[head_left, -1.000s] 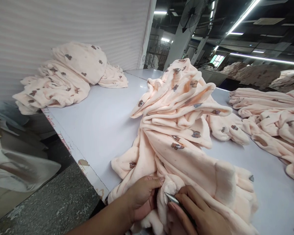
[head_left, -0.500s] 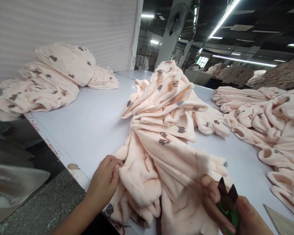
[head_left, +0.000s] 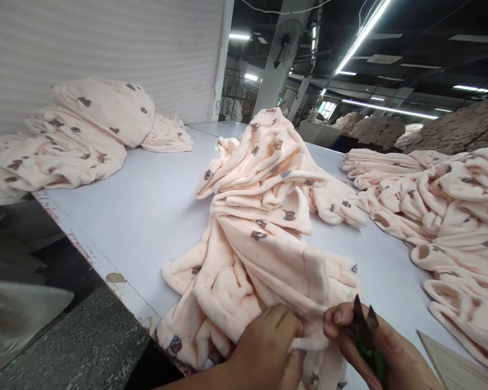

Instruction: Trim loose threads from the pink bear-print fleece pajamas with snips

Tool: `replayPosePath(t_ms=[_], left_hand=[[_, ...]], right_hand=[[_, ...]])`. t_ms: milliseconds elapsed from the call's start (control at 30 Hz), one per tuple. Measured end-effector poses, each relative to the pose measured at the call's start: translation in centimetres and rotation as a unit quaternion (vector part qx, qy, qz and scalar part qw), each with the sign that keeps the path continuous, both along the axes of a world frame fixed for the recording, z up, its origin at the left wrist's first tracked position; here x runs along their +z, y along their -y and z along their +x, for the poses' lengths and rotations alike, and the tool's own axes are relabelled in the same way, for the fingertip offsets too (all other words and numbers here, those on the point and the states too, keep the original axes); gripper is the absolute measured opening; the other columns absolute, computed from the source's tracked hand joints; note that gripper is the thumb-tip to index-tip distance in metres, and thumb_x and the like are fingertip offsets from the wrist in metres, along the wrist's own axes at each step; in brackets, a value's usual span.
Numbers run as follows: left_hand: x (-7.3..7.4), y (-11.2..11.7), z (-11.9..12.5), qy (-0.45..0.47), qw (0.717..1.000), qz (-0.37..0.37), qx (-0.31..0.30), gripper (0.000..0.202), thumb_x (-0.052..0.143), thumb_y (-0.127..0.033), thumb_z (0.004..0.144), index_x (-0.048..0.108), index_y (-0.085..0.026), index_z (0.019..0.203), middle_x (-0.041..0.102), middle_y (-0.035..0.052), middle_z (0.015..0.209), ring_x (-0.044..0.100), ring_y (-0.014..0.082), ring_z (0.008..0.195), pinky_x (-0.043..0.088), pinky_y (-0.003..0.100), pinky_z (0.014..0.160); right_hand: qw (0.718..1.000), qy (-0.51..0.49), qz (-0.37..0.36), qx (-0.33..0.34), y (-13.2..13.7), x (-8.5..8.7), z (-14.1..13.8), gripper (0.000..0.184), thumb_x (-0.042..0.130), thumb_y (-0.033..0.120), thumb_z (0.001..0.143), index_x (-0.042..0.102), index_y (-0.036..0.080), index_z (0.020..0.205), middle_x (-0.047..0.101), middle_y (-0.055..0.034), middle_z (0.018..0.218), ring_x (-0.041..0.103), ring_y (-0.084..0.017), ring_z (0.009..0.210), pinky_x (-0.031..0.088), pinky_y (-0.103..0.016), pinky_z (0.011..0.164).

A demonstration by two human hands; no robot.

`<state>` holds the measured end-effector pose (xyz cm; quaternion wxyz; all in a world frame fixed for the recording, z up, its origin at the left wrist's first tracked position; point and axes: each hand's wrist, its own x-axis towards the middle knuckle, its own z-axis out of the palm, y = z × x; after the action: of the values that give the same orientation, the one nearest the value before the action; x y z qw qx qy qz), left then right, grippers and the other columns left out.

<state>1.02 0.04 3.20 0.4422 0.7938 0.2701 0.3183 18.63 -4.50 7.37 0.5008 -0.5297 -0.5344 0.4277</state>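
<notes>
A pale pink fleece garment (head_left: pixel 260 260) with small brown and blue printed figures lies bunched up before me on the white table. My left hand (head_left: pixel 268 344) is closed on a fold of it near the lower middle of the view. Just to the right, my right hand (head_left: pixel 374 341) holds thread snips (head_left: pixel 365 330) with dark pointed blades and a green handle. The blades point up and stand apart at the tips. Fingers of the right hand also touch the cloth's edge beside the left hand.
A heap of similar fleece (head_left: pixel 93 130) lies at the table's far left. More such garments (head_left: pixel 451 206) are piled along the right. A flat beige board (head_left: pixel 451 360) rests at the lower right. The worn table edge (head_left: pixel 93 260) runs down the left, with speckled floor (head_left: pixel 85 330) below.
My left hand has moved right, from the garment's left side to a fold next to my right hand. The left part of the cloth now lies released. My right hand still holds the snips.
</notes>
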Motion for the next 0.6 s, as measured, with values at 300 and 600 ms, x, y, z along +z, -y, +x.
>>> replayPosePath(t_ms=[300,600], left_hand=[[1.8,-2.6,-3.8,0.333,0.783,-0.523,0.048,0.032,0.070,-0.037,0.066,0.046,-0.016,0.071,0.054,-0.0009,0.063,0.048,0.0106,0.058,0.038,0.022,0.060],[1.2,-2.8,-4.8,0.211,0.830,-0.515,0.024,0.032,0.071,-0.039,0.065,0.064,-0.008,0.065,0.055,0.0003,0.053,0.044,0.0086,0.051,0.031,0.019,0.052]], right_hand=[[0.948,0.283,0.127,0.076,-0.9,0.5,-2.5,0.013,0.054,0.031,0.084,0.053,0.029,0.098,0.061,-0.0013,0.100,0.061,-0.016,0.094,0.050,-0.021,0.076],[0.895,0.424,0.137,0.019,-0.8,-0.5,-3.3,0.025,0.043,0.016,0.080,0.047,0.030,0.101,0.058,0.0023,0.092,0.061,-0.011,0.078,0.049,-0.018,0.063]])
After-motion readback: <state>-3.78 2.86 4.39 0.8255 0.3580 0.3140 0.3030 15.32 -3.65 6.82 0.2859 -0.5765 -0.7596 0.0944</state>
